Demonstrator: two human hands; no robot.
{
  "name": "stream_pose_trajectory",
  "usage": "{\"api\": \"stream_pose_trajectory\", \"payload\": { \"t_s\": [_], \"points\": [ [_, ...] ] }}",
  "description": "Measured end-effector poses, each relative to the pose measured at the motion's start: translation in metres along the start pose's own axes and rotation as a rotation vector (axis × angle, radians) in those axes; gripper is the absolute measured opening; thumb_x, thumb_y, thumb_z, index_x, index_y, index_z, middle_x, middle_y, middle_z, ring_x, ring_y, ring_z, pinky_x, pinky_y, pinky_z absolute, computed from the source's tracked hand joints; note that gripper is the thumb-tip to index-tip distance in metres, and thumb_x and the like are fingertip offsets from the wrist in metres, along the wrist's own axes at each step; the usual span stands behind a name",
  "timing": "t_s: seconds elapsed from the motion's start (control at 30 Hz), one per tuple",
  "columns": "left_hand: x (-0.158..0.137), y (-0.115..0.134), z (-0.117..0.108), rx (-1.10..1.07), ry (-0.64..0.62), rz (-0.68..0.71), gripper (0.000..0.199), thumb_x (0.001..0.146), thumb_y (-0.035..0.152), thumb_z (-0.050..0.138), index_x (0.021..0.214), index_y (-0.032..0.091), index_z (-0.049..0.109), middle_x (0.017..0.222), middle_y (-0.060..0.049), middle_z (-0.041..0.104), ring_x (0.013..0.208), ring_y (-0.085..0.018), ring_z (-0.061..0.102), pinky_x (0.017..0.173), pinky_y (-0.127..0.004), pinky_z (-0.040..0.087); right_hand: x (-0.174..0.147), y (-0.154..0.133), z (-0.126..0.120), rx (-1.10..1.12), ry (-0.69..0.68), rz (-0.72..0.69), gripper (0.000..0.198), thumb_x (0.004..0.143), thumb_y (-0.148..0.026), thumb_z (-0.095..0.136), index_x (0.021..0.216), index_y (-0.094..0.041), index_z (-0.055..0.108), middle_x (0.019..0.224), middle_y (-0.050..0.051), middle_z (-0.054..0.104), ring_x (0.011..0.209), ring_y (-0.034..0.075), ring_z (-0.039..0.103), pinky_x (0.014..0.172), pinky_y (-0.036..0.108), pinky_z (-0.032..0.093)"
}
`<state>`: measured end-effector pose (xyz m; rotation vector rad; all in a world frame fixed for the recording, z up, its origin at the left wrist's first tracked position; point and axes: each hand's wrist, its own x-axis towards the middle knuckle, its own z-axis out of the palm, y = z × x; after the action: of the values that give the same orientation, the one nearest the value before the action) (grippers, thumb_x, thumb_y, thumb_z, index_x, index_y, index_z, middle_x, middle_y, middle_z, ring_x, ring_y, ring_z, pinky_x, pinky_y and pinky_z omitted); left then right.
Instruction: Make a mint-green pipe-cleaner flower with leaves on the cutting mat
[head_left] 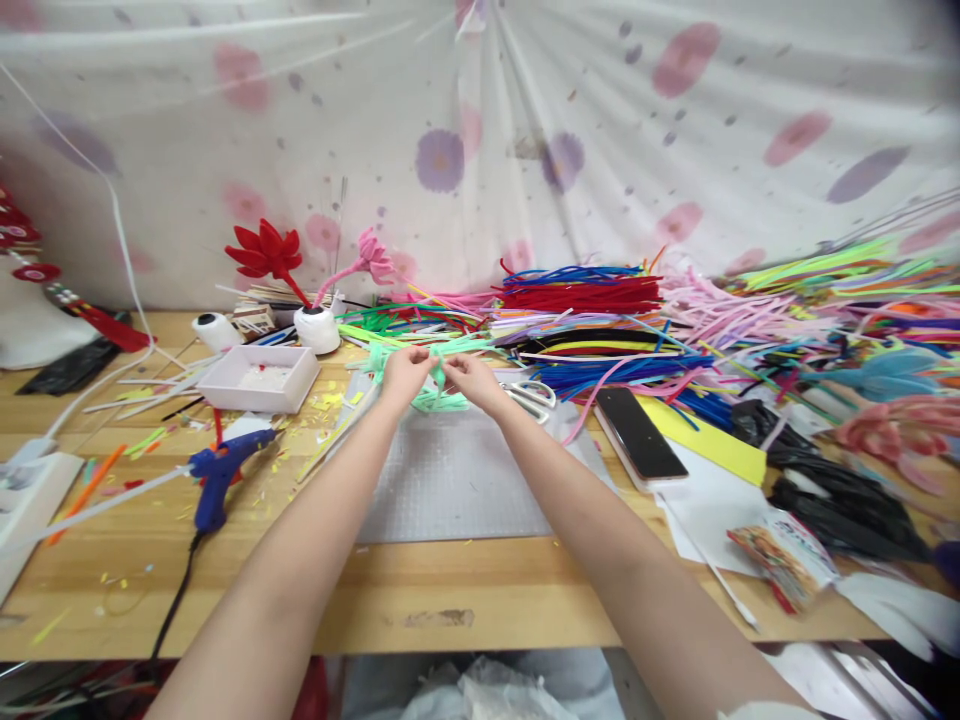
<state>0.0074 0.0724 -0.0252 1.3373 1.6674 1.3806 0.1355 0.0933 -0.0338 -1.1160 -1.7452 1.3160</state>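
Left grip [406,378] and right grip [472,384] pinching green fuzzy strip [438,372] between them; grey mat [457,490] lying below both, blue glue gun [213,503] resting left, phone [641,434] lying right.

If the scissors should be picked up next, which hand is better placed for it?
Probably the right hand: the scissors lie close by, on its outer side. The left hand is farther away, on the other side of the green piece between both hands.
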Motion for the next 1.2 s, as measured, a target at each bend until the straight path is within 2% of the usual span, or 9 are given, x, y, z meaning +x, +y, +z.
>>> {"api": "stream_pose_trajectory", "payload": {
  "t_s": [0.17,0.27,0.37,0.5,0.67,0.77,0.9,1.03,1.2],
  "points": [
    [-0.011,-0.005,0.004,-0.214,-0.084,-0.027,0.038,0.057,0.039,0.068,0.086,0.015,0.064,0.086,-0.007,0.067,0.075,-0.017,0.061,0.068,-0.03,0.046,0.001,0.003,-0.002,0.016,0.199,0.018,0.008,0.077,-0.024,0.049,0.071,-0.018,0.047,0.059,-0.001,0.058,0.049,0.01,0.058,0.049,0.023,0.049],
    [-0.026,-0.012,0.006,-0.088,-0.123,0.085,0.034,0.059,0.036,0.069,0.085,0.015,0.064,0.086,-0.008,0.067,0.08,-0.019,0.062,0.077,-0.033,0.046,0.002,0.004,-0.002,0.036,0.29,0.025,0.007,0.076,-0.024,0.046,0.07,-0.019,0.046,0.062,-0.001,0.058,0.052,0.011,0.059,0.049,0.025,0.05],
    [-0.038,-0.014,0.007,0.093,-0.037,0.133,0.026,0.065,0.034,0.064,0.084,0.017,0.065,0.088,-0.008,0.067,0.082,-0.02,0.061,0.079,-0.034,0.044,0.003,0.002,0.001,0.052,0.309,0.018,0.005,0.072,-0.022,0.046,0.068,-0.019,0.045,0.06,-0.002,0.056,0.053,0.011,0.058,0.05,0.025,0.05],
    [-0.045,-0.01,0.007,0.123,0.069,0.167,0.023,0.071,0.034,0.058,0.087,0.019,0.065,0.089,-0.005,0.067,0.082,-0.018,0.06,0.076,-0.03,0.043,-0.002,-0.008,0.006,0.159,0.26,0.021,0.003,0.067,-0.019,0.046,0.064,-0.018,0.044,0.058,-0.004,0.05,0.056,0.009,0.056,0.048,0.022,0.05],
    [-0.043,-0.009,0.004,0.076,0.043,0.17,0.022,0.069,0.038,0.058,0.07,0.017,0.064,0.065,0.001,0.061,0.067,-0.014,0.056,0.063,-0.025,0.041,-0.011,-0.024,-0.001,0.282,0.118,0.033,0.008,0.066,-0.022,0.052,0.069,-0.018,0.046,0.063,-0.004,0.05,0.061,0.009,0.055,0.047,0.019,0.048],
    [-0.042,-0.01,0.001,0.039,-0.037,0.136,0.022,0.066,0.038,0.06,0.062,0.016,0.062,0.057,0.003,0.057,0.062,-0.013,0.053,0.06,-0.024,0.039,-0.012,-0.025,-0.011,0.315,0.065,0.008,0.019,0.066,-0.03,0.057,0.077,-0.018,0.049,0.071,-0.004,0.053,0.06,0.007,0.055,0.048,0.018,0.046],
    [-0.042,-0.005,0.001,-0.068,-0.085,0.08,0.022,0.062,0.038,0.063,0.061,0.016,0.063,0.057,0.003,0.058,0.063,-0.013,0.054,0.062,-0.025,0.04,-0.007,-0.022,-0.018,0.284,-0.017,-0.03,0.019,0.061,-0.026,0.063,0.07,-0.016,0.049,0.062,-0.005,0.052,0.051,0.006,0.051,0.049,0.02,0.045],
    [-0.045,0.001,0.005,-0.232,-0.026,0.0,0.025,0.058,0.041,0.066,0.062,0.016,0.064,0.059,0.001,0.062,0.067,-0.015,0.057,0.068,-0.028,0.043,-0.004,-0.021,-0.013,0.269,0.025,-0.052,0.018,0.059,-0.02,0.062,0.067,-0.017,0.046,0.059,-0.006,0.051,0.051,0.006,0.05,0.05,0.021,0.045],
    [-0.047,0.004,0.008,-0.348,-0.004,-0.043,0.029,0.053,0.042,0.07,0.064,0.016,0.066,0.063,-0.001,0.066,0.071,-0.016,0.059,0.075,-0.031,0.044,-0.008,-0.027,-0.012,0.261,0.013,-0.069,0.018,0.063,-0.025,0.06,0.068,-0.017,0.045,0.058,-0.006,0.049,0.05,0.006,0.049,0.049,0.02,0.043]
  ]
}}
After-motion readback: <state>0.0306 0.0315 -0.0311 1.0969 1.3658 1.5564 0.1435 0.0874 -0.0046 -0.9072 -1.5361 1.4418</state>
